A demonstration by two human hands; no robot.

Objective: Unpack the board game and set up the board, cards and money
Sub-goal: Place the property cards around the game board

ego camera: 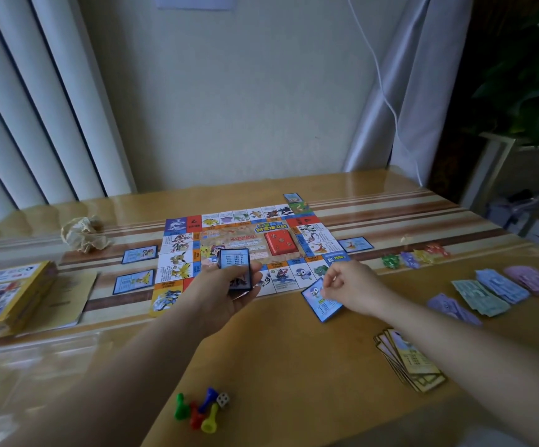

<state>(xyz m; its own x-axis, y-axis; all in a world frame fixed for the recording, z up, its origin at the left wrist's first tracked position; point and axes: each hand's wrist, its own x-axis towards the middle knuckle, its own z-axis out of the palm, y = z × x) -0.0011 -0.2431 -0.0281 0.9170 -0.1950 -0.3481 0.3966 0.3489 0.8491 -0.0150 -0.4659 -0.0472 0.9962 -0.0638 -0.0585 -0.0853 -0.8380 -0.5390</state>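
**Placing a card at the near edge of the board**

The fingers of the right hand (347, 287) are drawn narrow. Thumb and forefinger pinch the far corner of a single blue card (323, 301), which is face up and tilted, with that corner meeting the near edge of the board (249, 250). Whether the card rests flat on the surface (278, 350) or is slightly raised cannot be told.

The fingers of the left hand (226, 295) curl round a deck (234, 267) of similar blue cards, held upright over the board's near edge.

The board lies flat at mid-surface, with a red stack (280, 243) in its centre. Four laid-out cards (139, 254) sit just outside its border: two beside the left edge, one beside the right edge and one at the far right corner.

To the left are a crumpled paper (84, 233), a booklet (68, 298) and the game box (7, 291), the box at the left margin of the view.

To the right, a row of coloured tokens (415, 254) lies near the board. The money piles (494, 291) lie beyond it, well apart from the board. A fan of yellow-bordered cards (410, 361) lies beside the right forearm.

The pawns (197, 411) and a die (223, 400) cluster together between the forearms. A broad band of surface separates them from the board's near edge.
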